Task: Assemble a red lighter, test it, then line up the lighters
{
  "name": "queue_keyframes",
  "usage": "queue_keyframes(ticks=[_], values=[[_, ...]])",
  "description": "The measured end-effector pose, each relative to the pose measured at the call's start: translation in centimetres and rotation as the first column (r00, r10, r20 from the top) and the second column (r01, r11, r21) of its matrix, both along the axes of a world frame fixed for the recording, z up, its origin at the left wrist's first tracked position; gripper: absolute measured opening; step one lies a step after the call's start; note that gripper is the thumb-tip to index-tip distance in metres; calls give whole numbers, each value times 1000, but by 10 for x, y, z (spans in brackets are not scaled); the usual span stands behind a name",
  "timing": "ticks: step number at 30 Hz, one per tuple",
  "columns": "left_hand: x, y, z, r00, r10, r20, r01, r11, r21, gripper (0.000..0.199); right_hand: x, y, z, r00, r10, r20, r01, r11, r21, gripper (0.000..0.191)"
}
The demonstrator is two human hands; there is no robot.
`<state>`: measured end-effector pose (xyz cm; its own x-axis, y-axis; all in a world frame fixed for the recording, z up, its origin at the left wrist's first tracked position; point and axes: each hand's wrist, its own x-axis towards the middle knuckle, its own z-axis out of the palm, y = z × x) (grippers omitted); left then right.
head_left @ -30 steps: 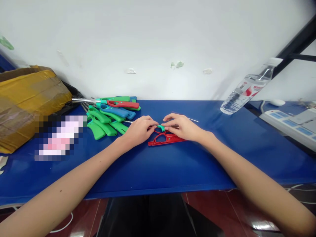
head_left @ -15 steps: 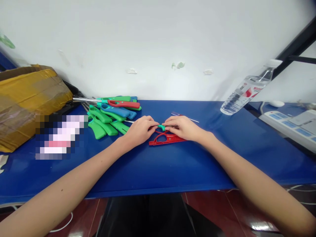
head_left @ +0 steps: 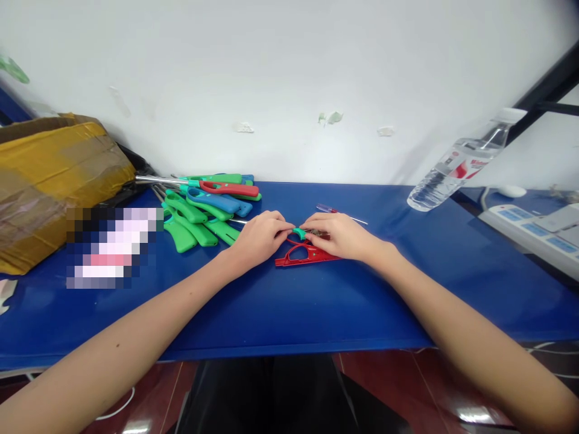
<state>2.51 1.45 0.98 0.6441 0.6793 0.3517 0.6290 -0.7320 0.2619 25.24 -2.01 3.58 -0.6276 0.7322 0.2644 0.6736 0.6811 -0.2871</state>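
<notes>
My left hand [head_left: 263, 235] is closed, its fingertips pinching the left side of a small green lighter trigger [head_left: 299, 233]. From the other side, my right hand [head_left: 340, 234] grips the same green piece between thumb and fingers. Just below them lies a red lighter casing half [head_left: 302, 255] with a looped opening, its right end under my right hand. Another red edge shows behind it, partly hidden. Some small parts beneath my right fingers are too covered to make out. A screwdriver [head_left: 332, 210] with a clear purplish handle lies behind my right hand.
Several green, blue and red gas lighters [head_left: 194, 220] are piled left of my hands. A taped cardboard box [head_left: 58, 187] stands at the far left, near a blurred-out patch. A water bottle [head_left: 459, 166] and a white device [head_left: 538, 232] are on the right of the blue table [head_left: 271, 319].
The view has shifted slightly, moving the whole scene a little to the right. Both hands keep their hold on the green trigger, with only slight finger movement.
</notes>
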Motion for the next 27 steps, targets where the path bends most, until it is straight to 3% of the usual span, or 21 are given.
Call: queue_keyframes(ticks=[10, 14, 20, 27], values=[[2, 2, 7, 999, 22, 30, -21, 998, -56, 20, -4, 2, -6, 999, -30, -37, 31, 999, 11, 30], [-3, 9, 11, 997, -66, 48, 70, 992, -100, 18, -5, 4, -6, 991, -41, -124, 30, 996, -87, 24], [-4, 10, 12, 997, -61, 41, 65, 993, -101, 20, -5, 6, -6, 947, -86, -308, -3, 961, -277, 24], [1, 13, 14, 998, -42, 56, 49, 990, -134, 16, -6, 4, -3, 948, -129, -292, 31, 948, -316, 29]])
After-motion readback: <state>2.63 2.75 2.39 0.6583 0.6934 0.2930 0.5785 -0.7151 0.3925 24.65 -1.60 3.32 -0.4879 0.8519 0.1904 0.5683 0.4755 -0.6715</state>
